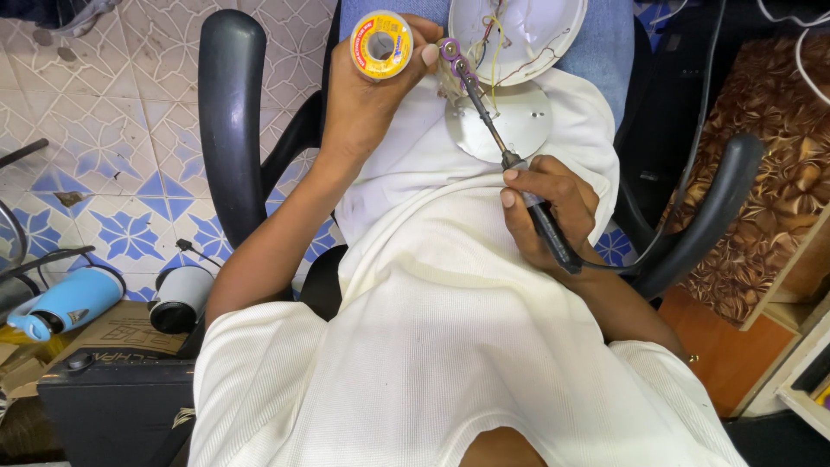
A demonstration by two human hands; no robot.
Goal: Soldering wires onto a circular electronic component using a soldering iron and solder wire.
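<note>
Seated person in white shirt, viewed from above. Left hand (367,91) grips a yellow solder spool (381,44); right hand (553,207) holds a soldering iron (506,156), tip at a wired white round lamp housing (519,35) above a metal disc (510,125).

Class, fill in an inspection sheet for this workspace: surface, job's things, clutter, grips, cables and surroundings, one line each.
Surface: no table; work rests on the person's lap, on a white garment, in a black office chair.
Job's things: soldering iron, solder spool, round white lamp housing with a metal disc.
Clutter: blue heat gun, grey cylinder, black case on the floor.
Grips: left hand holds the spool; right hand holds the iron.
Cables: iron's black cord; thin wires inside the housing.
Surroundings: patterned tile floor, wooden shelf.
</note>
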